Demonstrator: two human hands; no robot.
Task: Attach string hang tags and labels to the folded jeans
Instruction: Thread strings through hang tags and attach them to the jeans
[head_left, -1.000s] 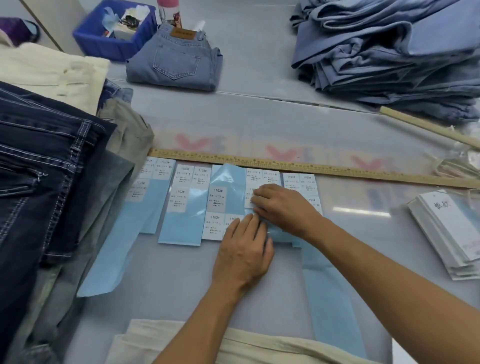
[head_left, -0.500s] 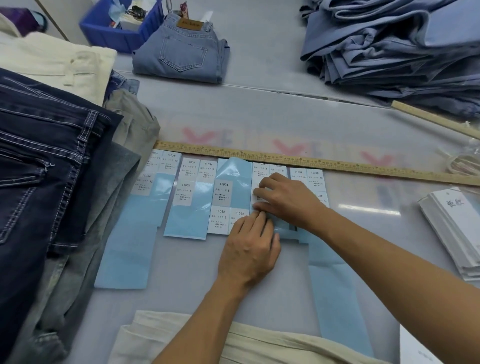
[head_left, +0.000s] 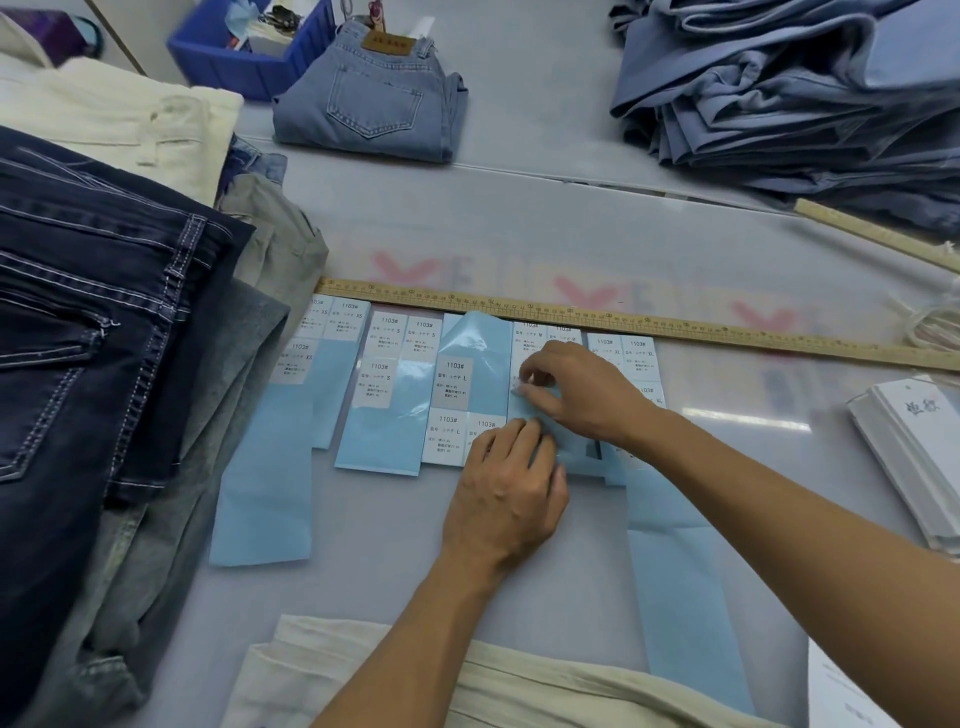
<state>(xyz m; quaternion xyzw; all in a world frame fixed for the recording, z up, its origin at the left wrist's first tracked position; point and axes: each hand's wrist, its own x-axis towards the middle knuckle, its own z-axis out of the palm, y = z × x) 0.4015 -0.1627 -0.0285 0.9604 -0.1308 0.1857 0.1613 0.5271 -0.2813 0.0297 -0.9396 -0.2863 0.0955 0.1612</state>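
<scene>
R hand (head_left: 582, 395) pinches label (head_left: 521, 388) off sheet (head_left: 540, 415); L hand (head_left: 506, 496) flat, pressing sheet just below.

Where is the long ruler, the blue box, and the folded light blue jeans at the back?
Ruler (head_left: 597, 316), head view, middle of its yellow strip.
Blue box (head_left: 228, 67), head view, its front wall.
Folded jeans (head_left: 371, 101), head view, the back pocket.

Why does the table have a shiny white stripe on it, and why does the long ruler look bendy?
In the head view, the white stripe is glare from an overhead light bouncing off the glossy table; the yellow ruler and the table's edges look bent because the camera's lens is wide-angle; the print on the label sheets is small and mostly too soft to read.
</scene>
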